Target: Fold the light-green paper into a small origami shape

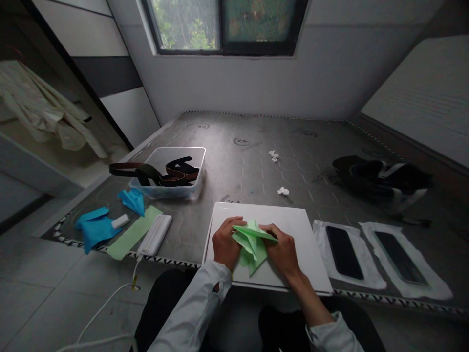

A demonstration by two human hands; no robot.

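A piece of folded light-green paper (252, 244) is held between my two hands, above a white flat box (289, 220). Its upper folds stick up and a pointed part hangs toward me. My left hand (226, 244) closes on the paper's left edge, thumb and fingers pinching it. On the other side my right hand (283, 250) grips the right edge between thumb and fingers. Parts of the fingers are hidden behind the paper.
Left of the box lie a white power bank (156, 234) with a cable, a green paper strip (134, 233), blue folded paper (97, 229) and a clear bin (198, 188) holding belts. Two phones (344, 252) rest on white pouches at right. Crumpled paper (283, 191) and a black bag (381, 176) lie beyond.
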